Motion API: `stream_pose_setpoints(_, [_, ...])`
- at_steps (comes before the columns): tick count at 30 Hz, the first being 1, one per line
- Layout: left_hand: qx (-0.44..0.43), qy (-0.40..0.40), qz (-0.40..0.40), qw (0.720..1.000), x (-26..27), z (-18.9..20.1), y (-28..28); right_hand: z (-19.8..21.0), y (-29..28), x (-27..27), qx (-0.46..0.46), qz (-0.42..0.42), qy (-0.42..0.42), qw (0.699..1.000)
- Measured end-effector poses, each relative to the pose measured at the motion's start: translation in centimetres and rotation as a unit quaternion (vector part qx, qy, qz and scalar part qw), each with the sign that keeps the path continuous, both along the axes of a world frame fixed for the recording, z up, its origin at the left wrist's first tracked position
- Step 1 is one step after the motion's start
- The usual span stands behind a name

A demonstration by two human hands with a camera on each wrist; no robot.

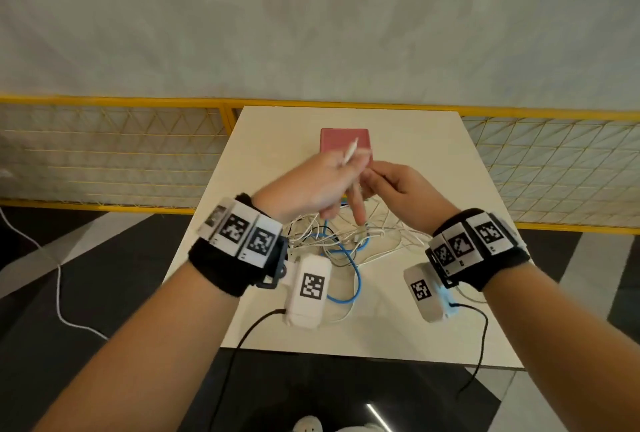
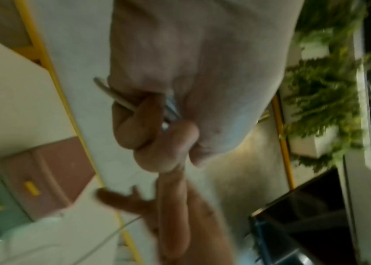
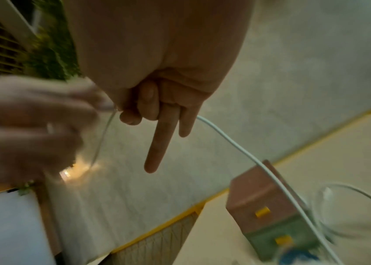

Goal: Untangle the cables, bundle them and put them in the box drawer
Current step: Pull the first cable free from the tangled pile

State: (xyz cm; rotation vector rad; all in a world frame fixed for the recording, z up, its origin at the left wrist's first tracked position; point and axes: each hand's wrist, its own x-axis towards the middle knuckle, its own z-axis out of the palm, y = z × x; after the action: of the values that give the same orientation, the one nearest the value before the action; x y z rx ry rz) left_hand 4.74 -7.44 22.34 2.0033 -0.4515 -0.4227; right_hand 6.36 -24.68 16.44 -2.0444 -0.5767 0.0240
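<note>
Above the table, both my hands are pinching one white cable: left hand gripping its end, right hand feeding slack. I'm keeping it lifted clear of the tangle; the drawer box is waiting just beyond.

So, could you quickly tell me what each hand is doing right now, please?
Left hand: fingers curled, gripping a white cable.
Right hand: thumb and forefinger pinching the same white cable, other fingers extended.
</note>
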Motion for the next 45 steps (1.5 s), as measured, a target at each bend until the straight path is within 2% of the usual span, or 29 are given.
stream_pose_setpoints(3, [0.068,-0.027,0.013,0.997,0.3,-1.6,-0.4,1.3,-0.4,0.6,-0.04,0.01,-0.02,0.999])
stream_pose_setpoints(6, [0.092,-0.09,0.035,0.991,0.6,-1.1,-0.1,1.1,-0.8,0.5,-0.021,0.024,-0.01,0.999])
stream_pose_setpoints(9, [0.016,-0.16,0.094,0.983,1.0,0.5,0.3,-0.3,-1.0,0.2,0.02,0.005,0.003,1.0])
stream_pose_setpoints(12, [-0.094,-0.222,0.163,0.957,2.2,1.8,0.9,-2.5,-1.6,0.6,0.031,-0.01,0.047,0.998])
stream_pose_setpoints(14, [-0.105,-0.233,0.19,0.948,2.9,1.7,1.3,-3.0,-1.9,0.8,0.028,-0.014,0.056,0.998])
stream_pose_setpoints(17, [-0.07,-0.25,0.241,0.935,3.1,1.0,1.6,-2.3,-1.9,1.0,-0.001,-0.014,0.062,0.998])
stream_pose_setpoints(18, [-0.052,-0.285,0.236,0.928,2.9,0.8,1.5,-2.1,-1.9,1.1,-0.017,-0.014,0.062,0.998])
stream_pose_setpoints(20, [0.01,-0.326,0.159,0.932,2.3,0.3,0.7,-1.7,-1.6,1.2,-0.054,-0.007,0.052,0.997])
stream_pose_setpoints(23, [0.184,-0.253,0.049,0.949,2.1,-1.2,-0.9,-0.6,-0.8,1.2,-0.061,0.007,0.016,0.998])
stream_pose_setpoints(24, [0.206,-0.219,0.036,0.953,2.2,-1.7,-1.1,-0.2,-0.7,1.2,-0.055,0.007,0.002,0.998])
stream_pose_setpoints(26, [0.175,-0.182,0.038,0.967,2.4,-2.3,-1.2,0.3,-0.7,1.5,-0.041,0.007,-0.02,0.999])
stream_pose_setpoints(28, [0.118,-0.191,0.072,0.972,2.6,-2.1,-1.1,-0.4,-1.0,2.1,-0.026,0.006,-0.026,0.999])
stream_pose_setpoints(30, [0.016,-0.194,0.129,0.972,3.1,-0.8,-0.6,-1.9,-1.5,2.7,-0.002,-0.007,0.007,1.0])
stream_pose_setpoints(33, [-0.166,-0.161,0.223,0.947,4.1,1.5,0.4,-4.1,-2.2,3.0,0.017,-0.032,0.068,0.997])
stream_pose_setpoints(35, [-0.215,-0.141,0.254,0.932,4.8,2.2,1.4,-4.7,-2.4,2.8,0.024,-0.037,0.091,0.995])
stream_pose_setpoints(37, [-0.176,-0.143,0.279,0.933,5.3,1.8,2.2,-4.5,-2.3,2.9,0.01,-0.034,0.091,0.995])
stream_pose_setpoints(40, [-0.034,-0.223,0.279,0.934,5.4,0.4,2.5,-4.0,-2.2,3.4,-0.047,-0.037,0.07,0.996])
stream_pose_setpoints(42, [0.051,-0.26,0.191,0.945,4.8,-0.5,1.4,-3.6,-1.9,3.8,-0.083,-0.028,0.055,0.995])
stream_pose_setpoints(45, [0.184,-0.201,0.053,0.961,4.2,-2.4,-1.0,-2.6,-1.0,4.0,-0.115,-0.014,0.016,0.993])
